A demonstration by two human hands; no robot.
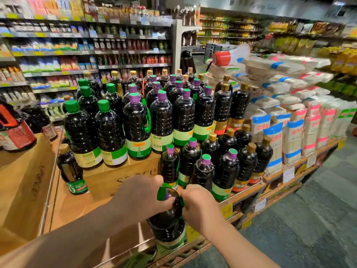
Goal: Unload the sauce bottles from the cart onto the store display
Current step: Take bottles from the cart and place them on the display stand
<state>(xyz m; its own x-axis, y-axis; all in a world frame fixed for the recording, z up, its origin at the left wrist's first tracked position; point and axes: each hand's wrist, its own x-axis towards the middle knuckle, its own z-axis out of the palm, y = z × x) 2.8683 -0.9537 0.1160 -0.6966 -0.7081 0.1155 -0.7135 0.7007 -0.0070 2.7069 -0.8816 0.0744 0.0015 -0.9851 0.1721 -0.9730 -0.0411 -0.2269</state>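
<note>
Both hands grip one bottle (167, 219) at its neck: left hand (142, 194) on its left, right hand (199, 204) opposite. Dark sauce, purple cap, green label.

Glossy dark plastic sauce bottles (161, 120), matt brown cardboard boxes (119, 176)

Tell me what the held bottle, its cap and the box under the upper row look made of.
Held bottle: looks like clear glossy plastic, ribbed and highlighted, dark liquid inside; glass not excluded.
Cap: seemingly purple plastic under a green sleeve.
Box: matte brown corrugated cardboard, printed lettering.
</note>
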